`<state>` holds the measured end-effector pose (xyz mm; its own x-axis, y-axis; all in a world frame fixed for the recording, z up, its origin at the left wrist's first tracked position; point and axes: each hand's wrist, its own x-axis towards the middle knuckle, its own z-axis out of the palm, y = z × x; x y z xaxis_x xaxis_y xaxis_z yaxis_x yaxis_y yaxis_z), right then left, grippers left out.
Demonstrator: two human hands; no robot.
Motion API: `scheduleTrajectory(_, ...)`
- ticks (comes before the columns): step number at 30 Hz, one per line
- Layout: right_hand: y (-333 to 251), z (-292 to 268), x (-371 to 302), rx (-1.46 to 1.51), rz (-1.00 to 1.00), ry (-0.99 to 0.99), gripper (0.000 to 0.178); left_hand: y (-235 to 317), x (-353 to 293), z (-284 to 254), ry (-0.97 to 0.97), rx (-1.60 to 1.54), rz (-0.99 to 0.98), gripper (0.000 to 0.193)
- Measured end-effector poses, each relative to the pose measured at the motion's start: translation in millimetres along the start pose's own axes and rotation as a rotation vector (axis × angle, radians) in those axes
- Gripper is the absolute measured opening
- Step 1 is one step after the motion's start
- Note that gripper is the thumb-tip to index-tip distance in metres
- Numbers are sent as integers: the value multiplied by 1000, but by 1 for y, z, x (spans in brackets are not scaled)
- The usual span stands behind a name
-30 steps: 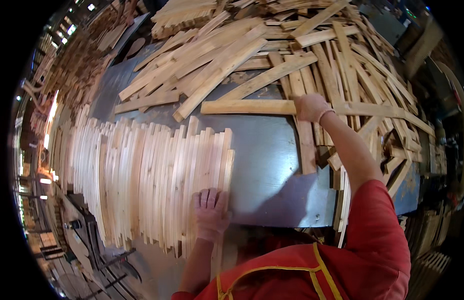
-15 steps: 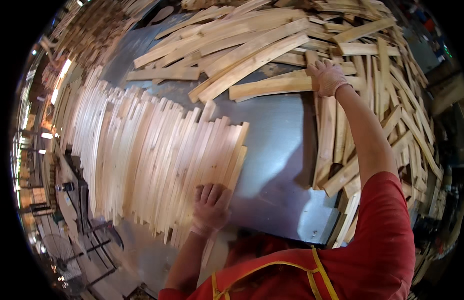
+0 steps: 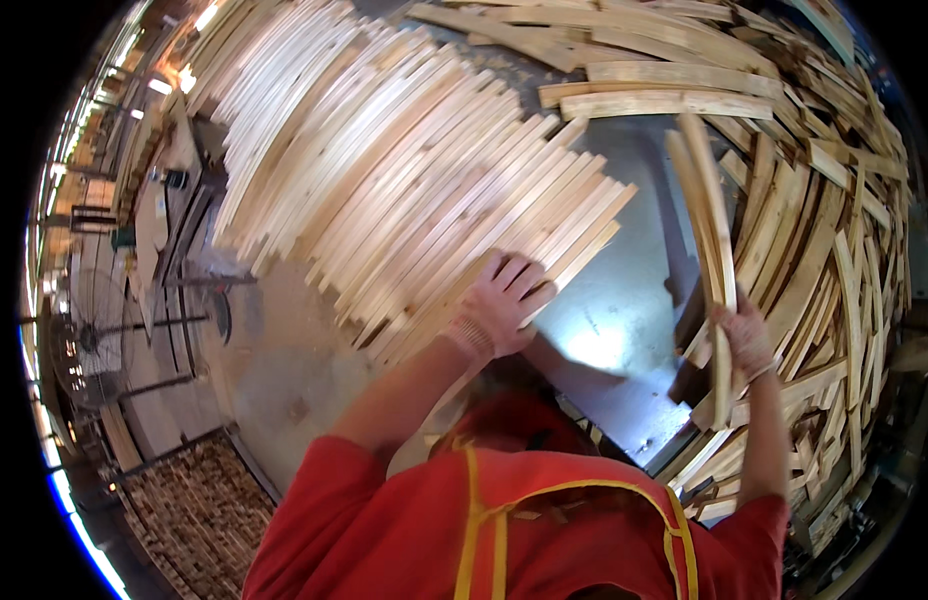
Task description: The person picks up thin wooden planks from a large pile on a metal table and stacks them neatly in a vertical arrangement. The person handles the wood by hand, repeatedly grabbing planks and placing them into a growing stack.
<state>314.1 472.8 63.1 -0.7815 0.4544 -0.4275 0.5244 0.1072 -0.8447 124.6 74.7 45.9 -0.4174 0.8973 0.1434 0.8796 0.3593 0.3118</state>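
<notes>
My left hand point(image 3: 502, 302), in a pale knit glove, lies over the near ends of a long row of light wooden strips point(image 3: 424, 170). Its fingers are slightly apart and rest on the strips at the row's right end; the thumb is hidden. On the right, my gloved right hand point(image 3: 746, 342) is closed around the lower part of two wooden strips point(image 3: 706, 210), held together and pointing away from me. A large loose heap of wooden strips point(image 3: 814, 260) lies beside and under that hand.
Between row and heap shows a shiny metal tabletop point(image 3: 609, 300). More strips point(image 3: 674, 90) lie crosswise at its far side. To the left stand a wire-caged fan point(image 3: 94, 335) and a dark metal frame point(image 3: 184, 330). Stacked small wood pieces point(image 3: 199, 510) fill the lower left.
My right hand has come back toward me from the far strips and now grips two strips. My left hand stays at the row's near end. The view has turned and shifted left.
</notes>
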Motion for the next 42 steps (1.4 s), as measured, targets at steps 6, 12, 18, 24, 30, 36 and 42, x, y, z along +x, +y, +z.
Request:
scheduleTrajectory(6, 47, 193, -55, -335, 129, -43, 61, -10, -20, 18, 29, 112, 56, 61)
scheduleTrajectory(12, 2, 269, -81, -212, 64, -220, 78, -31, -142, -15, 462, -186, -398, 66)
scheduleTrajectory(18, 44, 259, -65, 190, 66, 98, 86, -66, -297, 21, 832, -740, -1315, 62)
scheduleTrajectory(24, 26, 278, -32, 375, 48, 191, 85, 10, -258, 61, 424, -1996, -1329, 40)
scheduleTrajectory(30, 36, 233, -30, 449, 29, 418, 63, 19, -191, -22, -289, -1111, -774, 50)
scheduleTrajectory(36, 25, 201, -17, 179, 96, 269, 69, -15, -53, 22, -132, -739, -853, 80)
scheduleTrajectory(42, 4, 173, -11, 129, 153, 18, 65, 33, 47, 41, -299, -420, -894, 93)
